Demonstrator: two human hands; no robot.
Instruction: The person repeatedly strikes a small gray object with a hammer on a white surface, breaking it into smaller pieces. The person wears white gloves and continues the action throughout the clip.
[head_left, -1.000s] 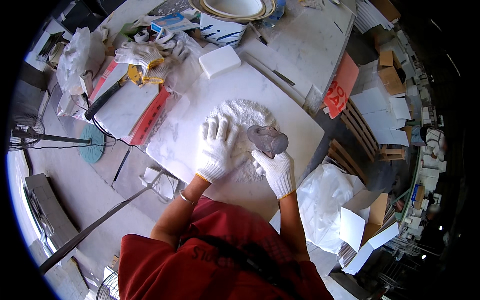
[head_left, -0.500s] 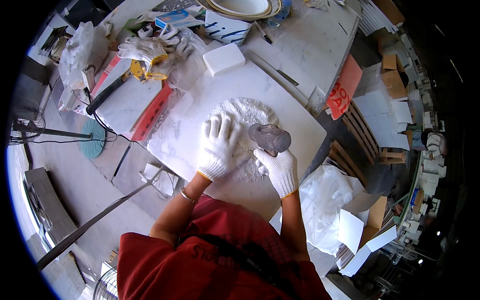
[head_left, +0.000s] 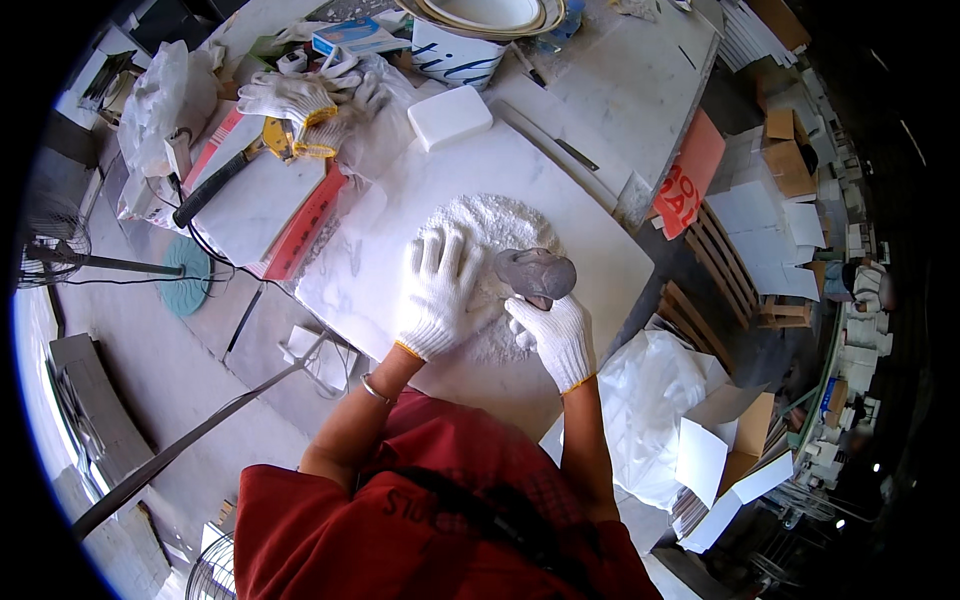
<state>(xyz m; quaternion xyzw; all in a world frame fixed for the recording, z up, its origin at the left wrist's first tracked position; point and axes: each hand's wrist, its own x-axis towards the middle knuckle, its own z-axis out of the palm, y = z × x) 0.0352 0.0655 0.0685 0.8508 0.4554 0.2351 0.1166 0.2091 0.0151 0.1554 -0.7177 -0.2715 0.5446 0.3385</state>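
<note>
My left hand (head_left: pixel 438 290), in a white knitted glove, lies flat with its fingers stretched out at the left side of a white powdery heap (head_left: pixel 490 218). Whether anything is under the palm is hidden. My right hand (head_left: pixel 556 335), gloved the same way, grips the near end of a dark grey-brown, lumpy object with rounded lobes (head_left: pixel 536 274). That object is over the right side of the powder; I cannot tell if it touches it. Both hands are above a pale marble slab (head_left: pixel 590 240). Beyond the powder sits a white rounded block (head_left: pixel 450 118).
At the left, an angle grinder (head_left: pixel 230 175) with a cord and spare gloves (head_left: pixel 290 100) lie on stone slabs. Stacked bowls (head_left: pixel 490 20) stand at the back. To the right are a plastic bag (head_left: pixel 650 400) and an opened carton (head_left: pixel 730 450). A metal pole (head_left: pixel 200 440) slants at the lower left.
The dark object in my right hand has tilted and shifted very slightly left. My left hand stays in nearly the same place.
</note>
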